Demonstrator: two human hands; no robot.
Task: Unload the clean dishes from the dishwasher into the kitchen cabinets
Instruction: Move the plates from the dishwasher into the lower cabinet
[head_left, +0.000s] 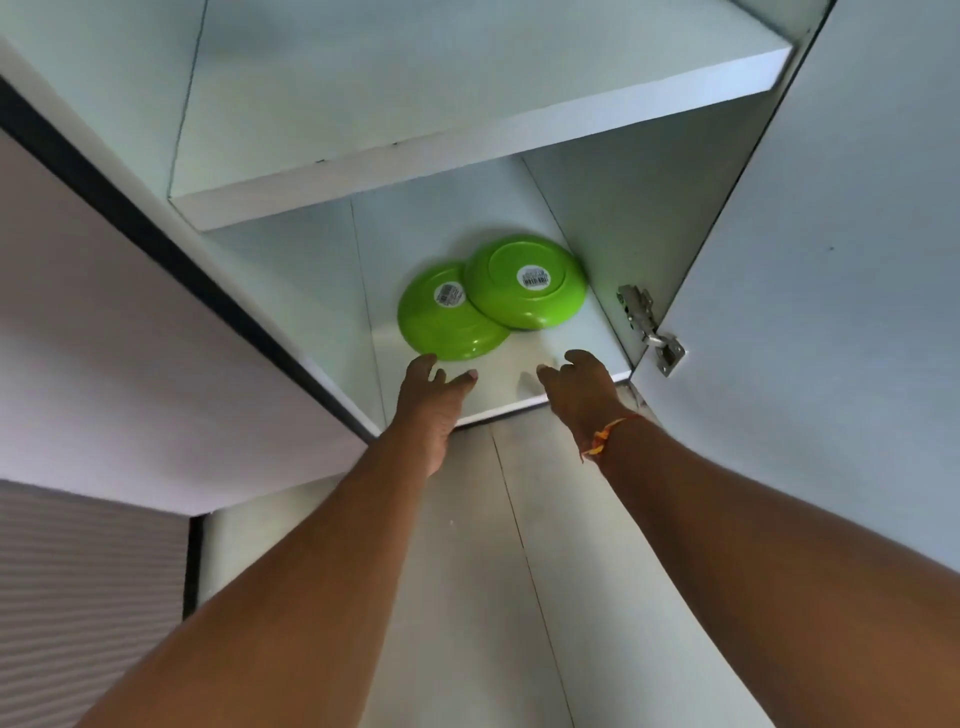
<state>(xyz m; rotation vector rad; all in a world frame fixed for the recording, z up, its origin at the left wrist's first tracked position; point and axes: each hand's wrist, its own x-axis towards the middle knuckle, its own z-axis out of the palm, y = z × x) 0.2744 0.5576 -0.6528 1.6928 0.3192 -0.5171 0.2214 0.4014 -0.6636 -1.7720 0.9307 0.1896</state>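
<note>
Both green plates are in the wall cabinet (628, 218), on the lower shelf (571, 353), face down with the barcode stickers up. The left plate (447, 325) sits near the middle of the shelf. The right plate (524, 283) sits further back, just beside the cabinet's right wall. Its rim overlaps the left plate's rim, so they're not stacked square.

The left hand (434, 400) hovers at the shelf's front edge, just short of the left plate. Its fingers (422, 366) are loosely spread and hold nothing. The right hand (579, 387) is over the bare front of the shelf, relaxed and also empty. There's an orange thread (602, 436) on that wrist. The door (831, 260) is swung open on the right, hinge (649, 327) exposed.

Handling, my read: they look like plastic or melamine, so light and stiff, with a glossy and slightly slick surface, and unlikely to shatter. Best hold is at the rim, thumb on the back and fingers hooked under the lip. If they need squaring up, lift the right plate first, since it rides on top. Shoving the left plate would probably drag the right one with it. The shelf is overhead, so it's a reach with a poor view of the contact point.
</note>
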